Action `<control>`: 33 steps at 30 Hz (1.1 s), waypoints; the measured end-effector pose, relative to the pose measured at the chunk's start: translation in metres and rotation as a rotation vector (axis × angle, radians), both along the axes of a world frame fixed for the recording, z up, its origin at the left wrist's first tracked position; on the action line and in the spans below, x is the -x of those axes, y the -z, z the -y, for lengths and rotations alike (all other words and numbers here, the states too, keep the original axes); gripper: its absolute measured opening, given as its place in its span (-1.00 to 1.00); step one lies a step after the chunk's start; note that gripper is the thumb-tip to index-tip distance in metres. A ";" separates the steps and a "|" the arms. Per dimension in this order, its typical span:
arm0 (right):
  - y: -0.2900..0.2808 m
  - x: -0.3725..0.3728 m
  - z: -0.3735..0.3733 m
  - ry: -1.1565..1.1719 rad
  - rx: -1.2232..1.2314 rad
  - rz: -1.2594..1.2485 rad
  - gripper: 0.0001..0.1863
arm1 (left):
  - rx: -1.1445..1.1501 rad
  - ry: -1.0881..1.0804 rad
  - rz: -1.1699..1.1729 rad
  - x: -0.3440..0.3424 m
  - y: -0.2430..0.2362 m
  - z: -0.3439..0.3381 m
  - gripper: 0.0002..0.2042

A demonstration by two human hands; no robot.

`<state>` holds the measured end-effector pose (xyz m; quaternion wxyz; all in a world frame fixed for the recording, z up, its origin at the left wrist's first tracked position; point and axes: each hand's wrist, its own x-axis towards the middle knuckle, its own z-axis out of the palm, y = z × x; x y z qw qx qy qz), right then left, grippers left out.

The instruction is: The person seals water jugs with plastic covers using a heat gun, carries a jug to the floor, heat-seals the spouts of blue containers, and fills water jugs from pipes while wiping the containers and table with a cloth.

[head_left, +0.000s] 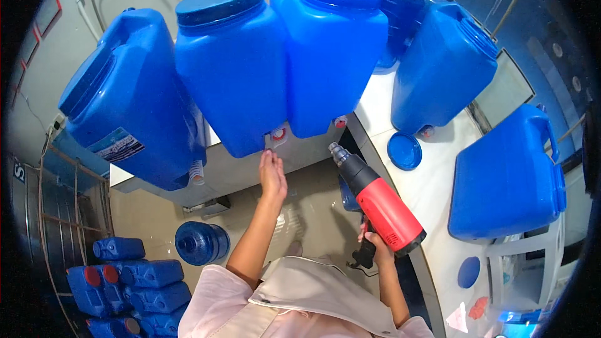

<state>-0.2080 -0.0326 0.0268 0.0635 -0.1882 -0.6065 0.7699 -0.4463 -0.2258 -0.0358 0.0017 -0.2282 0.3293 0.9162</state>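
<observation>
My right hand [375, 247] grips the black handle of a heat gun [389, 213] with a red body. Its metal nozzle points up and left, toward the spigot end of a blue water container [335, 56] but apart from it. My left hand [273, 176] is open, fingers stretched upward. The fingertips are at the lower edge of another blue container [231, 75], just below its red and white spigot [278, 133]; whether they touch it I cannot tell. Both containers have round screw lids and stand on the counter, each with its spigot low at the front.
A third blue container [134, 100] stands at left, more [444, 69] at right, one [507, 175] near the counter's right edge. A loose blue lid [405, 151] lies on the white counter [375, 103]. On the floor are a round bottle [201, 242] and stacked blue jugs [156, 297].
</observation>
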 end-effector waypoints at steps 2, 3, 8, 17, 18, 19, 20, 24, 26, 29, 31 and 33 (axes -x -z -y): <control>0.003 0.002 0.005 -0.040 0.007 -0.011 -0.50 | -0.008 -0.024 -0.013 0.003 -0.007 -0.011 -0.59; 0.003 0.004 0.008 -0.069 0.015 -0.017 -0.50 | -0.015 -0.037 -0.021 0.005 -0.009 -0.014 -0.59; -0.007 0.017 0.022 -0.120 -0.062 -0.015 -0.56 | -0.099 -0.009 -0.025 0.031 0.004 -0.013 -0.63; 0.007 0.040 0.033 -0.173 0.041 0.009 -0.71 | -0.194 -0.005 -0.072 0.033 0.010 -0.013 -0.59; 0.010 0.044 0.034 -0.174 0.042 0.008 -0.71 | -0.199 -0.012 -0.062 0.033 0.014 -0.012 -0.61; 0.013 0.048 0.035 -0.189 -0.005 -0.001 -0.74 | -0.204 -0.019 -0.053 0.034 0.016 -0.011 -0.62; 0.013 0.052 0.037 -0.204 -0.052 -0.009 -0.77 | -0.203 -0.020 -0.054 0.035 0.018 -0.010 -0.62; 0.004 0.067 0.049 -0.220 -0.007 0.018 -0.82 | -0.283 -0.037 -0.049 0.035 0.013 -0.009 -0.70; 0.008 0.073 0.053 -0.219 -0.060 0.044 -0.79 | -0.275 -0.039 -0.026 0.033 0.007 -0.009 -0.72; 0.004 0.083 0.060 -0.223 -0.141 0.025 -0.84 | -0.254 -0.025 -0.054 0.034 0.008 -0.005 -0.73; 0.005 0.084 0.061 -0.208 -0.118 0.015 -0.83 | -0.327 0.025 -0.114 0.038 0.018 -0.001 -0.73; 0.004 0.085 0.062 -0.191 -0.094 0.005 -0.83 | -0.313 0.028 -0.125 0.040 0.022 -0.001 -0.73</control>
